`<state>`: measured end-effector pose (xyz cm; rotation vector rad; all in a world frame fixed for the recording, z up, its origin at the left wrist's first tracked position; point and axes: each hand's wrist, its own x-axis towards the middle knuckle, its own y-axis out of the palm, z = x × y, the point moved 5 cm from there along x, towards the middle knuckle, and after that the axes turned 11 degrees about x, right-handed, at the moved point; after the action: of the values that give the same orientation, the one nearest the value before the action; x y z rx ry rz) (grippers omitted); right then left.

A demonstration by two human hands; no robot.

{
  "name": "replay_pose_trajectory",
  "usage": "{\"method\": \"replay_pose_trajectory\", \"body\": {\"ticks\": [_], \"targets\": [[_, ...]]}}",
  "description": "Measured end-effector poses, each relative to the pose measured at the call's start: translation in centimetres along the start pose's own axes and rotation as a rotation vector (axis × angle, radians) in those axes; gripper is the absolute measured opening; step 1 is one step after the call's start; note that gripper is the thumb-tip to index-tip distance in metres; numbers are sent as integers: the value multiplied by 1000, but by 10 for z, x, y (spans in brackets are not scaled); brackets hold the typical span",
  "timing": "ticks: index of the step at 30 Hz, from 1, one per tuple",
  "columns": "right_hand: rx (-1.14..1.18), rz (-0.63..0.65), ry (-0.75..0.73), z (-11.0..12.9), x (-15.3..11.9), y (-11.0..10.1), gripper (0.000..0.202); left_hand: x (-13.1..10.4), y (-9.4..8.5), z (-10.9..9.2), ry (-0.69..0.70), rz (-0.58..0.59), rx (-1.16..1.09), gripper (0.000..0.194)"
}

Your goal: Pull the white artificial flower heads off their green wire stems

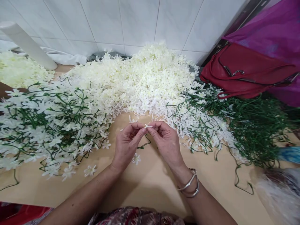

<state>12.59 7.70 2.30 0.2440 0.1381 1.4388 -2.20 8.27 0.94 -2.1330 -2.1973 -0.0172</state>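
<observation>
Between the fingertips of both hands is a small white flower piece (147,126). My left hand (127,142) pinches it from the left, and my right hand (167,140) pinches it from the right. A green stem (144,145) shows just below the fingertips. One loose white flower (136,158) lies on the table (140,187) under my left hand; another (90,170) rests further left. Beyond my hands spreads a heap of cream-white blossoms (152,75), with thin white pieces (154,107) along its near edge.
White flowers on green stems (47,125) are piled at the left. Bare green stems (255,131) lie at the right, below a red bag (248,68). A white roll (30,45) stands at the back left, and clear plastic (281,193) lies at the near right.
</observation>
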Motion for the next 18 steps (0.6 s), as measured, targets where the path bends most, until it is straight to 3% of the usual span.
{"method": "replay_pose_trajectory", "body": {"ticks": [7,13,18], "targets": [[38,-24,-10,-2,-2,3,8,-1,-2,0,10,-32,43,15],[-14,-14,-45,-5,1,-1,8,1,-1,-2,20,35,71,16],[-114,-80,-156,6,7,-17,6,16,-28,-28,203,10,360,14]]}}
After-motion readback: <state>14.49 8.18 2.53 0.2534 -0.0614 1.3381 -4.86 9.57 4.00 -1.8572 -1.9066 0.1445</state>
